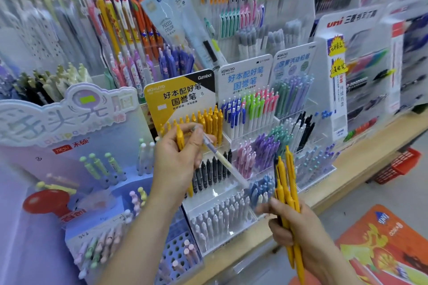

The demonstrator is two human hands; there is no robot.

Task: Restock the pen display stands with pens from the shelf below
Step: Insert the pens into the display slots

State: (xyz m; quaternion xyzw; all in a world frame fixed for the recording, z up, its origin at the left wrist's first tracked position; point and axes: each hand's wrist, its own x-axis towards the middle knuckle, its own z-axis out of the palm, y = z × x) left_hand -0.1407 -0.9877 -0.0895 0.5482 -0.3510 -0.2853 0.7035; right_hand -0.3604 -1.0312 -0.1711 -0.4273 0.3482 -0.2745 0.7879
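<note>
Head view, single frame, motion blur at the edges.

- Left hand [176, 162]: raised in front of the yellow display stand [178, 95], fingers curled round one yellow pen [179, 137], held roughly upright. The pen's lower part is hidden behind the palm.
- The same hand also pinches a pale pen [223, 161], which slants down to the right. Its barrel is blurred and its far end fades against the stand behind it.
- Right hand [296, 229]: lower and to the right, fingers closed on a bundle of yellow pens [288, 183], tips upward. The count is unclear because the pens overlap. A dark tip shows at the bundle's left edge; I cannot tell if it is a separate pen. The lower ends run toward the bottom of the frame.
- The stand's top row of yellow pens [212, 120] is partly covered by the left hand. The black pens [209, 170] one tier down are partly covered too.
- A white display stand [243, 76] is just beside it on the right, with mixed colours in tiers.
- All stands sit on a wooden shelf [361, 152]; whatever is under it is hidden.
- A red basket [400, 166] on the floor is half tucked under the shelf edge.
- The far racks are too blurred to read.
</note>
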